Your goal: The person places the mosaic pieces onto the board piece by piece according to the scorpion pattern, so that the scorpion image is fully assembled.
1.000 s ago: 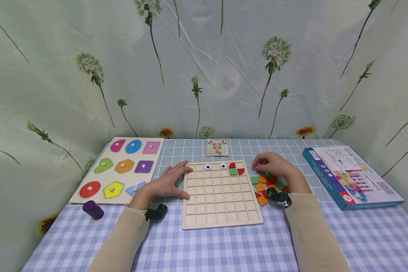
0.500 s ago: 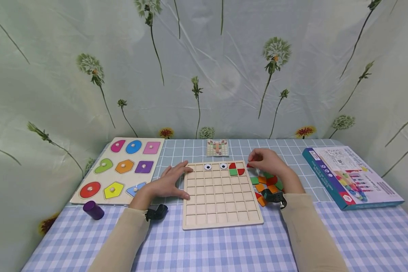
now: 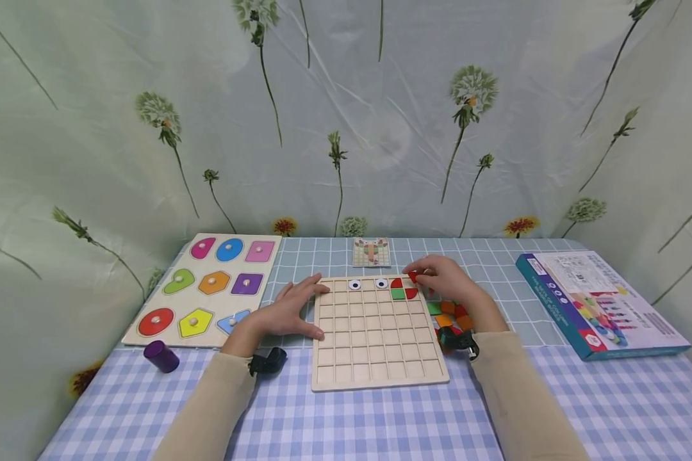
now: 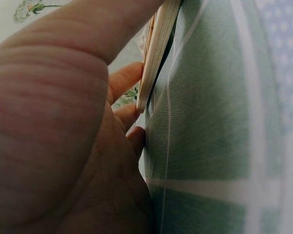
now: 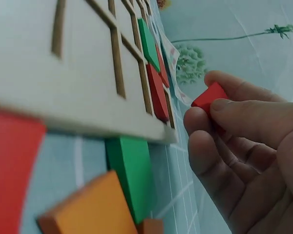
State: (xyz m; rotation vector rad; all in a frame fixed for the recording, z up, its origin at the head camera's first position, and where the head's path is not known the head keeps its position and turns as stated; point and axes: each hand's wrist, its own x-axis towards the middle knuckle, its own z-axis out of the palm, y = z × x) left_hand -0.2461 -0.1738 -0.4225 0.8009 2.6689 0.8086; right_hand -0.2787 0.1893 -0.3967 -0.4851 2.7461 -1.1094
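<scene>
A wooden grid board [image 3: 371,333] lies flat on the table. Along its top row sit two white eye tiles [image 3: 354,285]. The top right corner holds a green square tile [image 3: 398,293] and red quarter-round tiles [image 3: 410,292]. My left hand [image 3: 288,317] rests at the board's left edge, fingers spread, fingertips and thumb on the rim. Between thumb and fingers, my right hand [image 3: 448,282] pinches a small red tile [image 5: 210,100] over the board's top right corner. The held tile's full outline is partly hidden by the fingers.
Loose green, orange and red tiles [image 3: 445,319] lie right of the board, partly under the right wrist. A pattern card [image 3: 371,252] stands behind it. At left are a knobbed shape puzzle [image 3: 207,301] and a purple cylinder [image 3: 161,356]; at right, a flat box [image 3: 605,301].
My right hand has moved left from above the loose tiles to the board's top right corner, carrying the red tile. My left hand has stayed at the board's edge.
</scene>
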